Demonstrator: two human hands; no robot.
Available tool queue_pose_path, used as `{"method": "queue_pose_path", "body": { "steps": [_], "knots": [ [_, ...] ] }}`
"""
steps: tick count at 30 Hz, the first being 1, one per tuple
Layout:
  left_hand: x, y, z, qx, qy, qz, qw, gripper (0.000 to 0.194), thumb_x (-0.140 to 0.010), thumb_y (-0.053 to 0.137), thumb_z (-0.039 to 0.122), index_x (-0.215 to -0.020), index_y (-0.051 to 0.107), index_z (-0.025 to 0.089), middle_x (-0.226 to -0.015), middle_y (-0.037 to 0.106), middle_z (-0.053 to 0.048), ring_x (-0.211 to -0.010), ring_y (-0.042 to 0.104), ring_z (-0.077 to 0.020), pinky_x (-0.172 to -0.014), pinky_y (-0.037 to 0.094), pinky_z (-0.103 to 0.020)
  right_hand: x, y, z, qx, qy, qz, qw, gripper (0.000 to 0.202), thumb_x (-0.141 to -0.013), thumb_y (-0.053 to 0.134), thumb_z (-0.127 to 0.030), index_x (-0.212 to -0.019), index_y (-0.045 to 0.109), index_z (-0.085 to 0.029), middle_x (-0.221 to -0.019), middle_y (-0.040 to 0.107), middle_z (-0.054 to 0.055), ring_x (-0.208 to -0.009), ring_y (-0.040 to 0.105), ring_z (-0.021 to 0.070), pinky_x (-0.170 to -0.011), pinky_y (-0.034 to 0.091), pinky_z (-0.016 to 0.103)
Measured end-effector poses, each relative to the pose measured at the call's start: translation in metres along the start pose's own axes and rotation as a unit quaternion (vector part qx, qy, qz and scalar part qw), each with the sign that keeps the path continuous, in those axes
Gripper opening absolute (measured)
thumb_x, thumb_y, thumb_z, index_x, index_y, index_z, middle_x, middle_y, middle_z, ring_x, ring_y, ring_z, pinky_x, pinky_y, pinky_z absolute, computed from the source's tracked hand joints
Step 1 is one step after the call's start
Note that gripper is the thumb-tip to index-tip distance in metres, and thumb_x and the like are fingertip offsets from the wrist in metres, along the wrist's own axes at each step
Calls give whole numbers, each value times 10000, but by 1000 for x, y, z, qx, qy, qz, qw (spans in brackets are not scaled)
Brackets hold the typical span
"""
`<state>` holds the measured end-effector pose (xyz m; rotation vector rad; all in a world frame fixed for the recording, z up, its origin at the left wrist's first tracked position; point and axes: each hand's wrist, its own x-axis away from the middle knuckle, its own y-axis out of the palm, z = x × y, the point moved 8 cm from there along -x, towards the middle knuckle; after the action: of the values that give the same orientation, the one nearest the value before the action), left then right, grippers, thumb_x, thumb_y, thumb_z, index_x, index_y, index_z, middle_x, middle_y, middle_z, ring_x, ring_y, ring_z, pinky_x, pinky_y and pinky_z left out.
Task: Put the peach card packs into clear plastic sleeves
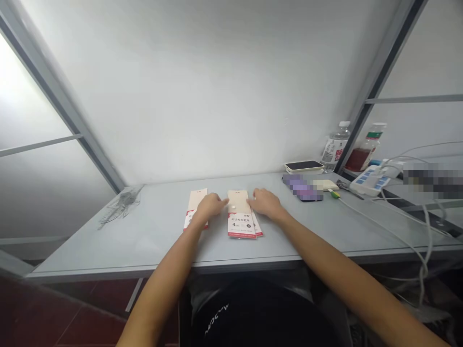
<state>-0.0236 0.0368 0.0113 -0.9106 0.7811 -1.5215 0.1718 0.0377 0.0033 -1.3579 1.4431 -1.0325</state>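
A flat white-and-red packet with printed Chinese text [240, 224] lies on the desk between my hands. My left hand [211, 206] has its fingers curled, with the thumb tip at the packet's left edge. On the opposite side, my right hand [266, 202] is closed with its fingertips at the right edge. A second packet of the same look [257, 227] peeks out from underneath, mostly covered. Farther left lies another such packet [196, 198], partly hidden behind my left hand and forearm.
On the right are a phone [304, 166], a purple phone-like item [302, 188], a white charger [325, 185], a clear bottle [335, 147], a bottle of dark red liquid [365, 149] and a power strip [371, 179] with cables. A dark wiry tangle [123, 205] lies at left.
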Motion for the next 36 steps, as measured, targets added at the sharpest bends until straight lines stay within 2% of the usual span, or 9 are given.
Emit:
{"method": "queue_pose_path", "body": {
  "steps": [3,7,10,13,18,24,28,32,36],
  "knots": [
    [0,-33,-13,-45,-39,105,993,371,-783,422,527,-840,583,198,-867,672,-94,-804,615,-246,-636,428,-323,-1,-2,6,25,22,10,999,480,-844,418,-471,-1130,523,-100,-1132,532,180,-1022,509,295,-765,407,372],
    [-2,-58,-36,-112,-92,142,979,456,-763,475,484,-1099,530,181,-1180,561,-150,-1137,476,-308,-817,426,-399,-4,-4,15,54,38,20,998,517,-845,423,-469,-1142,538,-61,-1167,506,215,-1090,457,318,-826,383,395],
    [-3,-50,-55,-141,-156,72,975,680,-725,511,523,-1297,397,173,-1393,360,-188,-1309,247,-379,-903,367,-520,-4,1,14,69,22,-6,997,490,-869,373,-452,-1108,589,-82,-1190,509,211,-1138,422,326,-871,353,419],
    [-1,-28,-64,-136,-210,-18,968,729,-742,491,520,-1374,320,200,-1476,211,-173,-1339,150,-416,-898,337,-602,-3,10,12,64,13,-53,996,492,-897,310,-426,-1130,590,-95,-1174,543,196,-1123,448,315,-863,362,407],
    [1,-18,-58,-147,-229,-12,962,704,-798,431,438,-1413,251,148,-1493,118,-179,-1356,87,-405,-942,260,-632,-3,11,11,55,10,-64,996,415,-911,310,-329,-1116,590,-101,-1143,569,182,-1080,489,290,-814,397,358],
    [-8,-28,-57,-147,-171,6,974,741,-695,455,644,-1260,468,165,-1276,506,-179,-1201,419,-353,-817,441,-426,-7,-2,26,59,59,-24,996,474,-868,421,-410,-1166,533,-60,-1187,507,226,-1139,427,322,-839,386,377],
    [-13,-35,-63,-186,-177,35,966,788,-549,559,704,-1117,564,158,-1266,488,-198,-1205,387,-364,-813,436,-424,-8,-9,37,48,101,-13,994,569,-803,505,-507,-1150,540,-57,-1202,485,239,-1128,440,325,-834,398,378],
    [-11,-38,-70,-139,-219,36,965,851,-429,665,682,-1099,547,170,-1191,547,-198,-1056,522,-351,-716,467,-377,-10,-11,45,27,108,-32,993,532,-763,556,-527,-1053,590,-82,-1155,520,231,-1057,512,305,-787,424,356],
    [-5,-40,-70,-97,-229,22,968,803,-430,708,627,-1061,546,157,-1102,603,-179,-922,600,-316,-678,471,-357,-14,-12,53,7,89,-45,995,468,-721,598,-532,-928,611,-112,-1003,608,175,-970,573,282,-712,446,323]
  ]
}}
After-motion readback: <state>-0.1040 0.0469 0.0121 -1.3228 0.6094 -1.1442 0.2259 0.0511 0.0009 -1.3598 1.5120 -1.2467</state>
